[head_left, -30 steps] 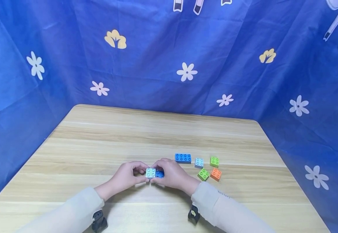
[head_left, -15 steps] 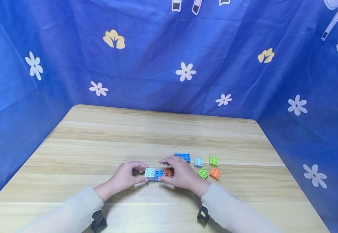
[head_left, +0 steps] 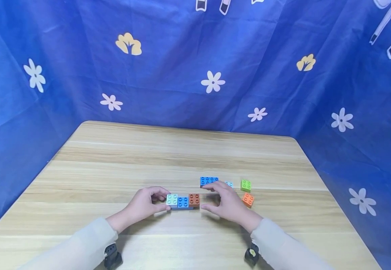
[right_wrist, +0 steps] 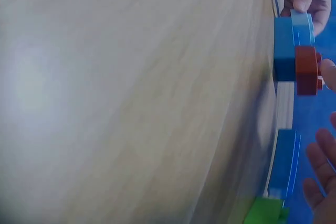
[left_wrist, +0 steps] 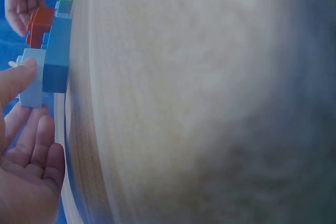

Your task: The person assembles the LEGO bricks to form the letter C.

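A long blue brick (head_left: pixel 183 202) lies on the table, bearing a pale blue brick (head_left: pixel 172 200) on its left end and a reddish-brown brick (head_left: pixel 194 199) on its right end. Blue studs show between the two. My left hand (head_left: pixel 143 205) pinches the pale blue brick; in the left wrist view, its thumb (left_wrist: pixel 21 80) presses one side and the fingers are at the other. Just right of the brown brick, my right hand (head_left: pixel 227 202) holds nothing, thumb and fingers spread apart. In the right wrist view the thumb appears very close to the brown brick; contact is unclear.
Behind the right hand lies a second long blue brick (head_left: pixel 209 181), partly covered by its fingers. A light blue brick (head_left: pixel 229 184) peeks out beside it. Farther right are a green brick (head_left: pixel 246 185) and an orange brick (head_left: pixel 248 200). Blue cloth (head_left: pixel 168 75) walls surround the wooden table (head_left: pixel 148 150).
My right hand has let go and moved right, uncovering the blue studs and the brown brick. It now covers one green brick and part of the light blue one. My left hand stays in place.
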Demonstrator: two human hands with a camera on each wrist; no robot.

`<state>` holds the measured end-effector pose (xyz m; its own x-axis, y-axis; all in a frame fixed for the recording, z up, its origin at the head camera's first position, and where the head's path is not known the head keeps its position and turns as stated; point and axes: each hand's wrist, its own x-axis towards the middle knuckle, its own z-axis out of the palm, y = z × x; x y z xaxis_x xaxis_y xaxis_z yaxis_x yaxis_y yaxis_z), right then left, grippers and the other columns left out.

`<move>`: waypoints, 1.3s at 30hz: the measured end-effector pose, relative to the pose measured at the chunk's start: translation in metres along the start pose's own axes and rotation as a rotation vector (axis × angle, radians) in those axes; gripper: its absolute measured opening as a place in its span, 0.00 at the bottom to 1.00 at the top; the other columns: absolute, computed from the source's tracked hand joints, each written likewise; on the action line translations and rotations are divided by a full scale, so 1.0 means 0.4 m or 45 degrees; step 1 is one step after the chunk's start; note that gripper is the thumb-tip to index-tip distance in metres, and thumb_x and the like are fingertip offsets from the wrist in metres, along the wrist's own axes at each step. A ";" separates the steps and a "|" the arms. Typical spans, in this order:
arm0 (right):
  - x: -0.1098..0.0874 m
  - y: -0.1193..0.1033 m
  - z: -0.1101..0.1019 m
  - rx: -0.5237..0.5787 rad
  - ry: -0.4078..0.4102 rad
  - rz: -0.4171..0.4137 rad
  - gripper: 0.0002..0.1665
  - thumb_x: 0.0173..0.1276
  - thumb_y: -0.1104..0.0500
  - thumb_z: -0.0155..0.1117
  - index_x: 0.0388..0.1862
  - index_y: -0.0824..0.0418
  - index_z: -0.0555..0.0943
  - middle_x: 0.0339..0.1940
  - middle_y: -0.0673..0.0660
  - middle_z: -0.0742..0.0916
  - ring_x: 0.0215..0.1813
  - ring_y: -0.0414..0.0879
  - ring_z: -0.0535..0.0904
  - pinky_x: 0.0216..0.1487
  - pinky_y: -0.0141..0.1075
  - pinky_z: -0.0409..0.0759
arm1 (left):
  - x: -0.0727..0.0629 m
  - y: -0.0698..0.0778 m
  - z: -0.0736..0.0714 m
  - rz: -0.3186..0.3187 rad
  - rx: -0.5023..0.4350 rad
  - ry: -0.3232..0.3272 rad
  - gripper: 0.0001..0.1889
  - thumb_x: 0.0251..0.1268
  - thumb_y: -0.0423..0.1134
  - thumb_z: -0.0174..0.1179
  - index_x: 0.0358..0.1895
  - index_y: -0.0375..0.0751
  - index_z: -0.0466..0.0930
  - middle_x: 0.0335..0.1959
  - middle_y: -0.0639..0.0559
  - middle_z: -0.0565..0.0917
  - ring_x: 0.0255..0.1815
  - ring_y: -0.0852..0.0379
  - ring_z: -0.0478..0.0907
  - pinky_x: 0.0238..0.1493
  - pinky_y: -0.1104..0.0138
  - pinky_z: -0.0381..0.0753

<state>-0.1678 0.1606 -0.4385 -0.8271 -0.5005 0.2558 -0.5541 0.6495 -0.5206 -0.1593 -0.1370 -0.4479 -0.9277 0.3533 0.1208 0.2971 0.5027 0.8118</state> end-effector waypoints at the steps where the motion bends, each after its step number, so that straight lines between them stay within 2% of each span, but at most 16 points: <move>1: -0.006 0.005 -0.005 -0.007 0.012 0.010 0.35 0.53 0.43 0.74 0.59 0.52 0.76 0.54 0.46 0.80 0.54 0.43 0.75 0.58 0.45 0.74 | 0.000 0.000 0.000 0.001 0.000 0.000 0.18 0.46 0.36 0.74 0.43 0.39 0.83 0.34 0.58 0.83 0.37 0.56 0.80 0.43 0.66 0.80; 9: -0.055 0.054 -0.045 -0.005 0.067 0.102 0.35 0.52 0.45 0.75 0.59 0.54 0.77 0.53 0.45 0.80 0.52 0.44 0.77 0.56 0.44 0.75 | 0.000 -0.001 -0.001 0.000 0.002 0.006 0.19 0.45 0.36 0.74 0.43 0.38 0.82 0.34 0.57 0.83 0.36 0.56 0.79 0.43 0.65 0.80; 13: -0.083 0.080 -0.063 -0.021 0.109 0.115 0.35 0.52 0.45 0.76 0.58 0.55 0.77 0.53 0.46 0.80 0.53 0.43 0.77 0.56 0.44 0.76 | -0.001 0.001 -0.001 0.006 0.001 0.005 0.19 0.45 0.37 0.74 0.43 0.38 0.82 0.34 0.57 0.83 0.36 0.56 0.79 0.43 0.65 0.80; 19: -0.122 0.115 -0.095 -0.026 0.176 0.127 0.35 0.50 0.45 0.77 0.56 0.55 0.77 0.52 0.49 0.81 0.55 0.47 0.77 0.57 0.48 0.75 | -0.002 0.001 0.000 0.012 0.003 0.005 0.19 0.45 0.36 0.74 0.43 0.38 0.82 0.33 0.57 0.83 0.36 0.56 0.79 0.42 0.66 0.81; 24: -0.146 0.143 -0.117 -0.043 0.191 0.157 0.36 0.48 0.47 0.79 0.56 0.55 0.78 0.51 0.49 0.81 0.52 0.46 0.78 0.53 0.44 0.78 | -0.001 0.001 0.001 0.010 0.009 0.010 0.19 0.45 0.36 0.74 0.43 0.38 0.82 0.33 0.57 0.83 0.36 0.56 0.80 0.42 0.66 0.80; 31: -0.180 0.181 -0.129 -0.073 0.241 0.162 0.36 0.45 0.54 0.81 0.54 0.61 0.77 0.46 0.54 0.82 0.46 0.48 0.80 0.49 0.44 0.80 | -0.001 0.002 0.003 0.018 0.007 0.010 0.18 0.45 0.35 0.74 0.42 0.37 0.82 0.33 0.57 0.83 0.36 0.56 0.79 0.42 0.66 0.81; 39: -0.199 0.209 -0.132 -0.125 0.258 0.203 0.36 0.42 0.54 0.82 0.51 0.63 0.78 0.41 0.53 0.83 0.45 0.46 0.79 0.52 0.47 0.78 | -0.001 0.001 0.003 0.025 0.013 0.011 0.18 0.45 0.35 0.74 0.42 0.38 0.83 0.33 0.58 0.83 0.36 0.56 0.80 0.41 0.66 0.81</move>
<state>-0.1532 0.2847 -0.4593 -0.9010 -0.2696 0.3399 -0.4141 0.7680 -0.4885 -0.1585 -0.1360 -0.4483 -0.9234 0.3566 0.1419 0.3180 0.5039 0.8031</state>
